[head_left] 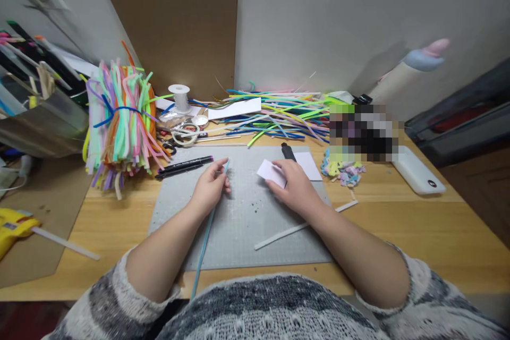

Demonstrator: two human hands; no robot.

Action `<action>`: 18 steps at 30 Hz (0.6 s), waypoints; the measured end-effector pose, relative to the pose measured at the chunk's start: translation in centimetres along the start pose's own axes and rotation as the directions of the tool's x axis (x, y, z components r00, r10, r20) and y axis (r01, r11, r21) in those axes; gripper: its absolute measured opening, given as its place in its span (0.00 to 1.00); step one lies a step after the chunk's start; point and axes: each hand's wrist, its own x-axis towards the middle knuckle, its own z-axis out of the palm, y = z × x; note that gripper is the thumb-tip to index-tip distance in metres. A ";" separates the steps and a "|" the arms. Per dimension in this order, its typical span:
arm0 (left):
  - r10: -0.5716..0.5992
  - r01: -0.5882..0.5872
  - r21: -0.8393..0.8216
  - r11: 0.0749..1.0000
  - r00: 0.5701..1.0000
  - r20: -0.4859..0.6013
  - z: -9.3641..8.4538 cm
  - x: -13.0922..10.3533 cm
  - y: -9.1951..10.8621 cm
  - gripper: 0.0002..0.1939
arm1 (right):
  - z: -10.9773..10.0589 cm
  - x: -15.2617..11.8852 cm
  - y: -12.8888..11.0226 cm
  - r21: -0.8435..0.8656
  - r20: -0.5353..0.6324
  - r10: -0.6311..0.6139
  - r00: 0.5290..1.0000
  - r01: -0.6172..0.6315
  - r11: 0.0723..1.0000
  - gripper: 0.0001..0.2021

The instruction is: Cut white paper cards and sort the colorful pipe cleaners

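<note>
A long light-blue strip (206,239) is pinched in my left hand (210,185); its tip pokes out above the fingers and the rest hangs down past the mat's front edge. My right hand (292,183) grips a small white card (271,172) between thumb and fingers. Beneath both hands lies a grey cutting mat (239,212). A white strip (281,235) crosses the mat below my right hand. Just behind that hand are a black capped object (287,152) and a white paper piece (308,166).
Black markers (185,166) lie at the mat's left. A bundle of colourful stems (121,122) stands at left, with loose stems (287,111) along the back. Small pastel pieces (345,170) and a white case (418,170) lie right; a yellow glue gun (16,227) is far left.
</note>
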 end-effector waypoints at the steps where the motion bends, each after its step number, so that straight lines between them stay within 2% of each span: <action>1: 0.028 -0.028 0.047 0.998 1.000 0.005 0.1 -0.1 -0.1 0.26 | -0.1 0.3 0.3 -0.013 -0.015 0.019 1.000 -0.019 1.000 0.18; 3: 0.083 -0.087 0.138 0.987 0.996 0.028 0.3 -0.2 -0.2 0.26 | -0.1 0.7 0.9 -0.078 0.009 0.029 1.000 -0.028 0.997 0.14; 6: 0.088 -0.100 0.200 0.975 0.994 0.068 0.4 -0.4 -0.4 0.19 | 0.0 1.3 1.6 -0.198 0.058 0.032 0.998 -0.020 0.980 0.10; 10: 0.058 -0.065 0.187 0.980 0.997 0.043 0.5 -0.5 -0.5 0.15 | 0.3 1.4 1.5 -0.279 -0.033 0.053 0.998 -0.060 0.958 0.10; 12: 0.043 -0.046 0.161 0.986 0.999 0.020 0.5 -0.4 -0.6 0.17 | 0.7 1.3 0.7 -0.194 -0.007 -0.009 1.000 0.008 0.981 0.12; 14: 0.027 -0.028 0.139 0.990 1.000 0.009 0.4 -0.2 -0.7 0.19 | 1.3 1.4 -0.2 -0.035 0.091 -0.069 0.993 0.072 0.997 0.13; 16: 0.016 -0.017 0.124 0.992 1.000 0.009 0.4 0.0 -0.7 0.19 | 1.9 1.9 -1.0 0.063 0.168 -0.071 0.983 0.061 0.996 0.11; 18: 0.012 -0.013 0.116 0.993 1.000 0.014 0.3 0.1 -0.6 0.20 | 2.4 2.8 -1.3 0.060 0.190 -0.035 0.981 0.024 0.998 0.08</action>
